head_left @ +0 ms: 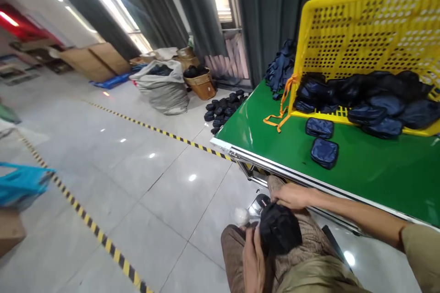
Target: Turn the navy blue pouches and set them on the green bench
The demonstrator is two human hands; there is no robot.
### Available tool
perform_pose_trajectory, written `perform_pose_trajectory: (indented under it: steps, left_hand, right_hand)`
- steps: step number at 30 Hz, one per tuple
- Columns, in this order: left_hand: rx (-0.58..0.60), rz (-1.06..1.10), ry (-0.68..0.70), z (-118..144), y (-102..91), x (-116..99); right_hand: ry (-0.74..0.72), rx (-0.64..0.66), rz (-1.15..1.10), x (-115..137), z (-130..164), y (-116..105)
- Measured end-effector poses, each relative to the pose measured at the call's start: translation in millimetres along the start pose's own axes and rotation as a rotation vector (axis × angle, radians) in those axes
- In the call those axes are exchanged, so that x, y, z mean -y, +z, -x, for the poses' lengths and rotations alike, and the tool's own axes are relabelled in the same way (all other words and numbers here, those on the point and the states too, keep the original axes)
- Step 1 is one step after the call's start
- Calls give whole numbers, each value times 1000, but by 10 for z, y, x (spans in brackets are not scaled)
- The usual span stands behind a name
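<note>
On the lap, below the green table (pixel 360 165), a black pouch (pixel 280 231) is gripped by the left hand (pixel 253 261), fingers curled, apparently, and the right hand (pixel 292 196). Beyond, 2 blue pouches (pixel 324 152) lie before a tipped yellow crate (pixel 364 27).

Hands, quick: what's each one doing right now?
Left hand: shut on the near side of the dark pouch on the lap.
Right hand: gripping the pouch's top edge, fingers curled over it.
</note>
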State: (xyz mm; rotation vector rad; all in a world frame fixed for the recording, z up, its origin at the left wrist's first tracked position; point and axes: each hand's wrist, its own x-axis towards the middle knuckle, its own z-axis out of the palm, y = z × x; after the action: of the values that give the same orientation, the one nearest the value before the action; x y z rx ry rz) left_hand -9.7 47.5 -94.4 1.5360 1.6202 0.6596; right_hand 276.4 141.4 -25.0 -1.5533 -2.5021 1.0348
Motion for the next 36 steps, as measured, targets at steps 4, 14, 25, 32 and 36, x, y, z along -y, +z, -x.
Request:
perform_pose_trajectory:
  steps: [4, 14, 25, 32, 36]
  left_hand:
    - [-38, 23, -149, 43, -21, 90]
    - [40, 131, -218, 355, 236, -164]
    - [435, 174, -82, 198, 334, -624]
    - [317, 439, -49, 39, 283, -1193]
    - [226, 757, -184, 26, 272, -1198]
  right_hand:
    - [87, -455, -498, -212, -482, -708]
    - [718, -546, 100, -1487, 381, -676]
    - [723, -749, 72, -1227, 1128, -386]
    - [426, -791, -625, -277, 867, -303]
    - [346, -634, -937, -153, 913, -136]
